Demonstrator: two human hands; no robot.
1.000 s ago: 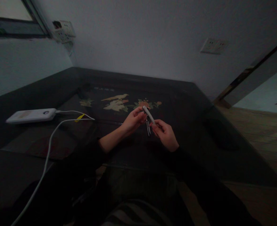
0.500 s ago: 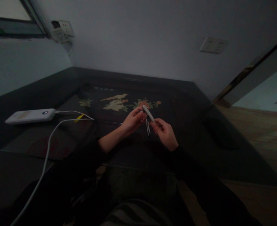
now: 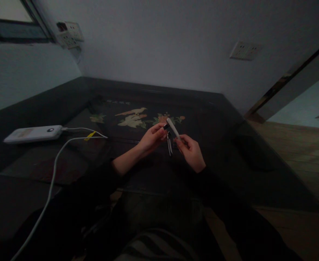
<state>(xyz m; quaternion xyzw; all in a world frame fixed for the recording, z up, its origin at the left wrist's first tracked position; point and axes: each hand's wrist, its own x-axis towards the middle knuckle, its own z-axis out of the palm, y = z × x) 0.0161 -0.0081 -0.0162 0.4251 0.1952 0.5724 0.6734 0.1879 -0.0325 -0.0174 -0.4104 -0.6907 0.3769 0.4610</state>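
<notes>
My right hand (image 3: 191, 152) is closed, its thumb and fingers pinching the lower end of a slim, light-grey bar with rounded ends (image 3: 173, 128). My left hand (image 3: 152, 138) pinches a small black piece (image 3: 166, 126) beside the bar's upper end. Whether that black piece touches the bar or belongs to it I cannot tell. Between the hands, a narrow dark-and-silver strip (image 3: 170, 145) hangs down from a small shiny fitting near my left fingertips. Both hands are above the dark table (image 3: 148, 170). Dim light hides the exact kind of these things.
A white power bank (image 3: 34, 134) lies at the left of the table. Its white cable (image 3: 56, 163) has a yellow tag (image 3: 90, 136) and runs to my lower left. A dark flat object (image 3: 253, 154) lies at the right. Wall sockets (image 3: 246, 50) are behind.
The grey bar's upper end has moved slightly up and right, away from my left fingertips. The small black piece now shows in the left hand. The view has shifted slightly.
</notes>
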